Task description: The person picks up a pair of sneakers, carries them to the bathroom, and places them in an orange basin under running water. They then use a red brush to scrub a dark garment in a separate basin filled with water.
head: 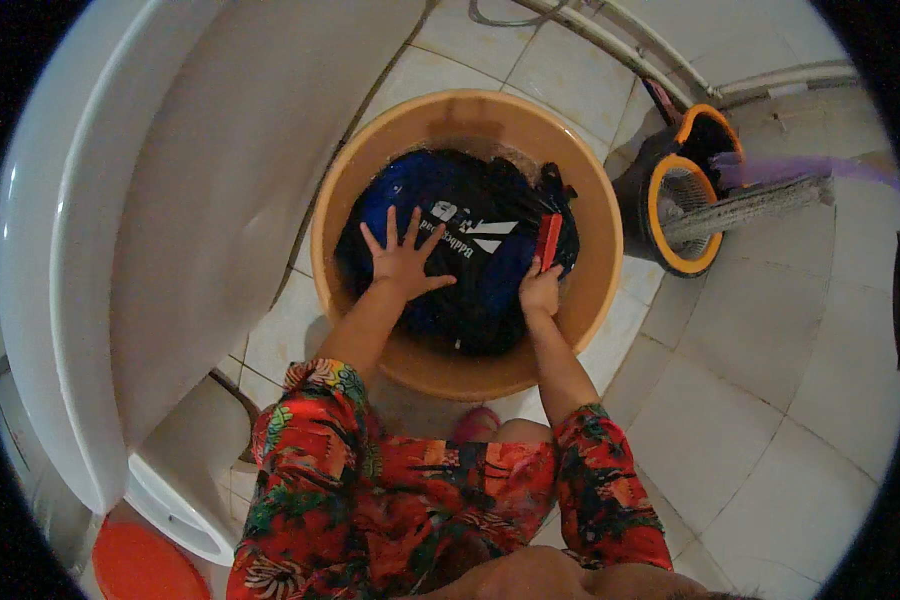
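A black and blue fabric item [487, 300], perhaps a bag, with white lettering lies wet in a round orange-tan plastic basin [465, 382]. My left hand [401, 266] rests on it with fingers spread, holding nothing. At the right side of the item, my right hand [541, 291] grips a red brush [547, 241], whose lower side is hidden. Some water shows around the fabric near the basin's far wall.
A white bathtub [195, 225] curves along the left. Right of the basin stands a black mop bucket with orange rims [654, 217], a mop [757, 204] in its basket. Pipes [645, 64] run along the wall. A red round object [146, 562] is at lower left.
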{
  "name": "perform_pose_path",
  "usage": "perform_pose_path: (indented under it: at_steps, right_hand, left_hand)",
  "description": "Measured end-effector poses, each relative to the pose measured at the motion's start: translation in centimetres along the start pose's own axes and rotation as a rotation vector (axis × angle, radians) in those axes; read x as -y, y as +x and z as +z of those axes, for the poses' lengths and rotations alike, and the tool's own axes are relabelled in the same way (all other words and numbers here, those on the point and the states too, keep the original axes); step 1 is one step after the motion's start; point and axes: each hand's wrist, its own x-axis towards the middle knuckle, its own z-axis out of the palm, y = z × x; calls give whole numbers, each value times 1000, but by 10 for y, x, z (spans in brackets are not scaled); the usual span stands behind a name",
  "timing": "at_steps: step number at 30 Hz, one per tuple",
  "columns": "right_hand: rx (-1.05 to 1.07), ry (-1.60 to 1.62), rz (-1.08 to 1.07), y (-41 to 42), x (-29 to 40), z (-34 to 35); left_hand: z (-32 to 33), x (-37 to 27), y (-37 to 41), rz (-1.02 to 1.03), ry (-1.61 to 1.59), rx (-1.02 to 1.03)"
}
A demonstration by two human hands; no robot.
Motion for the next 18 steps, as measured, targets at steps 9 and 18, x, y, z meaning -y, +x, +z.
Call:
perform_pose_path:
  at_steps: [9, 18]
  right_hand:
    - [-41, -185, -53, 23, 14, 25]
    - [-20, -156, -58, 37, 22, 44]
  left_hand:
    - [61, -2, 28, -88, -112, -80]
    - [72, -2, 59, -103, -119, -33]
